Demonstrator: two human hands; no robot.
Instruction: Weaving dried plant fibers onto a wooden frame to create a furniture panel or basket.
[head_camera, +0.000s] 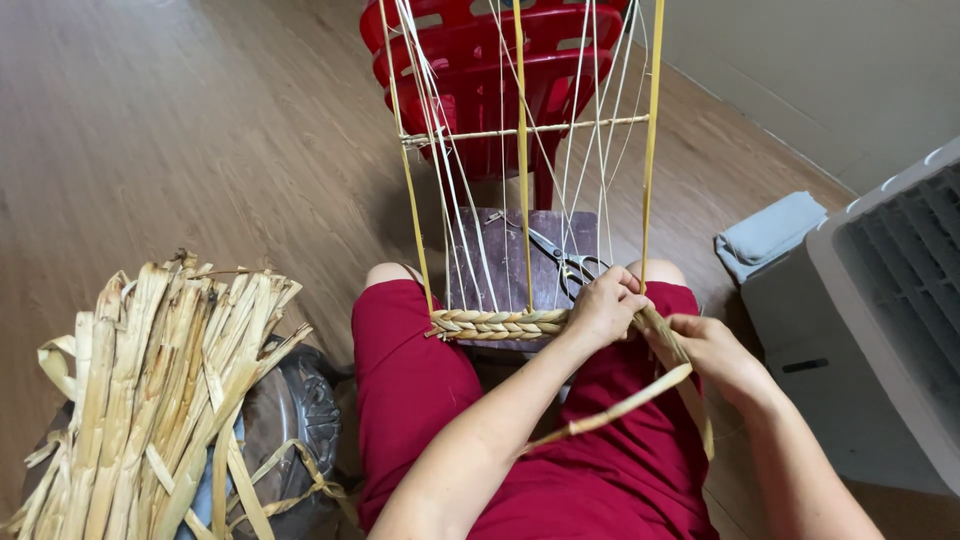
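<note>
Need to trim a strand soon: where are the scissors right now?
In the head view, the scissors lie on the dark stool past the knees, just above the left hand.

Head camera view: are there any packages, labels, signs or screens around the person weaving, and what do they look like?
None that I can make out: no package, label, sign or screen shows.
Nearest to one: a dark patterned bag on the floor at left, under a bundle of dried leaf strips.

The left hand (603, 305) pinches the woven braid (497, 324) at the frame's upright strands (522, 150) — the right hand (712, 350) grips a dried leaf strip (620, 407) — scissors (570, 265) lie just beyond.
</note>
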